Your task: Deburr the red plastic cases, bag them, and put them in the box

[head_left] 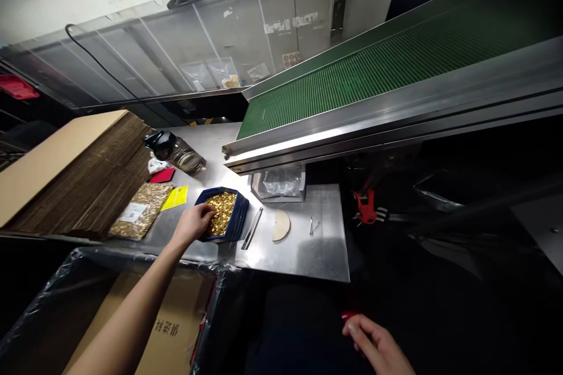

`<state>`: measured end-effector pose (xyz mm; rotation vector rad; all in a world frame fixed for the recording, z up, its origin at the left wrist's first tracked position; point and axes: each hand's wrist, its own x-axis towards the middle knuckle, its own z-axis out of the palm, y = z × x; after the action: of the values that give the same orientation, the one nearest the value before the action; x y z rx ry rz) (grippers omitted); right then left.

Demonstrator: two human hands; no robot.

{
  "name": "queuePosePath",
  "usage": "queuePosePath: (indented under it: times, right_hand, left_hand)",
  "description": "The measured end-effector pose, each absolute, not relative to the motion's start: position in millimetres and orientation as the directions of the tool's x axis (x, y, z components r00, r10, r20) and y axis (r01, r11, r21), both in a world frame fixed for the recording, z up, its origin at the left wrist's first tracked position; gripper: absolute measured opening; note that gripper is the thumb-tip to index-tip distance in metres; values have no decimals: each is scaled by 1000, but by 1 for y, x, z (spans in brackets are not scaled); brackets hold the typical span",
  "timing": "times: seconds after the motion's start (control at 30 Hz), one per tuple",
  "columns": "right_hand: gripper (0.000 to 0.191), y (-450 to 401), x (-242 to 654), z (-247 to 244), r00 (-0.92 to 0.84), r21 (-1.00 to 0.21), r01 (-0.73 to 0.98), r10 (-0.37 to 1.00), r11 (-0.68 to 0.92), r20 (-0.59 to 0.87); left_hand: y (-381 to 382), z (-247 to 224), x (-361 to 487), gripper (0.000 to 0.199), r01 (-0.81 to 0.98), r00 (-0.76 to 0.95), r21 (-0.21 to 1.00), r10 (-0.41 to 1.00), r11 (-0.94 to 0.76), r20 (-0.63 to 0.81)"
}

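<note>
My left hand (196, 224) reaches into a blue bin (240, 220) filled with small gold-coloured metal pieces (223, 211). Its fingers are curled together at the pieces, and what lies between the fingertips is hidden. Low in the view, over a dark area, my right hand (376, 343) is closed in a pinch. A small shiny red object (350, 316) sticks out from its fingertips; its kind is unclear. Right of the bin, tweezers (252, 228), a pale half-round piece (281, 225) and a small metal item (312, 227) lie on the metal table (325, 255).
A green ribbed conveyor (316, 88) slopes down to the table, above a clear plastic-lined tray (279, 183). Behind the bin lies a water bottle (182, 152). Stacked cardboard (83, 170) and a bag of gold pieces (143, 208) stand left. A lined box (220, 293) sits in front.
</note>
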<state>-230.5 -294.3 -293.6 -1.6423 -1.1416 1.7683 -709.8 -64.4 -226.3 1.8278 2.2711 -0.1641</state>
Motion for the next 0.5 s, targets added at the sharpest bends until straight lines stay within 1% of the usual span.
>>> queuePosePath:
  times: [0.1, 0.2, 0.5]
  right_hand:
    - [54, -288, -226, -292, -211, -830, 231, 807, -507, -552]
    - [52, -284, -221, -294, -215, -831, 228, 806, -507, -551]
    - [54, -290, -223, -303, -222, -826, 248, 800, -506, -557]
  left_hand:
    - [-66, -231, -712, 28, 976, -187, 61, 954, 207, -235]
    - [-66, -236, -713, 29, 981, -168, 61, 959, 186, -228]
    - [-67, -240, -713, 26, 987, -122, 78, 974, 139, -188]
